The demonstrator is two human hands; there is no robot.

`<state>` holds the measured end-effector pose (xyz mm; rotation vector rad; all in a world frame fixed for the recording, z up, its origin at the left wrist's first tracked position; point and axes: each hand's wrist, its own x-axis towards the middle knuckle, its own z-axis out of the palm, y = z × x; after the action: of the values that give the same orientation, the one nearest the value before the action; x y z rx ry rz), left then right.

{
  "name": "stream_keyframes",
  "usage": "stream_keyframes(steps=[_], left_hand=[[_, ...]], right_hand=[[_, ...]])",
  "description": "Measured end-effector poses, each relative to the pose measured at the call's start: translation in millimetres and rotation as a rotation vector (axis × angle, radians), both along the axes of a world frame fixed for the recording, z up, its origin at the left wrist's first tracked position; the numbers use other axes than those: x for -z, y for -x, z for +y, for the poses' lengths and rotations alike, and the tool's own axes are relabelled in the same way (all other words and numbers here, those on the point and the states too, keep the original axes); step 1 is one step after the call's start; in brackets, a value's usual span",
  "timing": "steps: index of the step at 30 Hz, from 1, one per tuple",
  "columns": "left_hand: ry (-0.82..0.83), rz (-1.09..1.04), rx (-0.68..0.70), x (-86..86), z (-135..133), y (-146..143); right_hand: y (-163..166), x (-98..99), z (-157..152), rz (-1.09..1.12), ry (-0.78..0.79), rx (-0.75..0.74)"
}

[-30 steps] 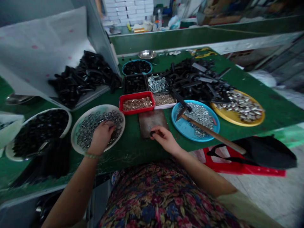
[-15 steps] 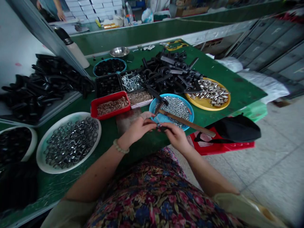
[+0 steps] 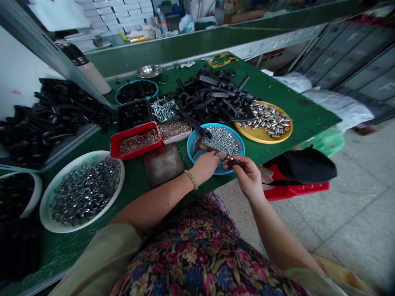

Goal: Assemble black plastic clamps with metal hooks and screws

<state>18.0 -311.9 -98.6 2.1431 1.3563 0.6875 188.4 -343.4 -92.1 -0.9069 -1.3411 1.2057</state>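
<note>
A green bench (image 3: 308, 115) stands crowded with dishes of hardware. Above the blue plate (image 3: 190, 151) of nuts, at five o'clock, the right hand (image 3: 248, 177) pinches a small dark part (image 3: 233, 161). The left hand (image 3: 206, 163) meets it with its fingertips, though I cannot tell if it grips anything. Keeping low over the plate seems wise.

Two hands are counted: left hand (image 3: 206, 163), right hand (image 3: 249, 177). One small dark part (image 3: 233, 161), one hammer (image 3: 202, 130), one red tray (image 3: 135, 155), one blue plate (image 3: 190, 144), one yellow plate (image 3: 256, 136), one steel bowl (image 3: 149, 71), one bottle (image 3: 94, 76), one black bag (image 3: 300, 165) and two white bowls (image 3: 74, 159) are noted.
</note>
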Motion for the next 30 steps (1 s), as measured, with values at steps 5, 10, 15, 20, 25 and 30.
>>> stream_keyframes(steps=[5,10,15,20,25,30], left_hand=[[0.392,-0.759,-0.281,-10.8,-11,33],[0.676,-1.414,-0.466,-27.9,-43,57],[0.724,-1.414,-0.406,-32.3,-66,90],[0.840,-1.136,-0.306,-39.7,-76,132],[0.855,-1.066,-0.270,-61.2,-80,166],[0.581,-1.242,-0.500,-67.5,-82,177]], right_hand=[[27,-2.3,-12,-0.009,0.088,-0.189],[57,0.3,-19,-0.096,0.101,-0.327],[72,-7.8,-17,-0.309,-0.070,-0.420],[80,-28.8,-10,-0.687,-0.557,-0.582],[101,-43.5,-4,-0.693,-0.713,-0.515],[127,-45.7,-11,-0.520,-0.542,-0.492]])
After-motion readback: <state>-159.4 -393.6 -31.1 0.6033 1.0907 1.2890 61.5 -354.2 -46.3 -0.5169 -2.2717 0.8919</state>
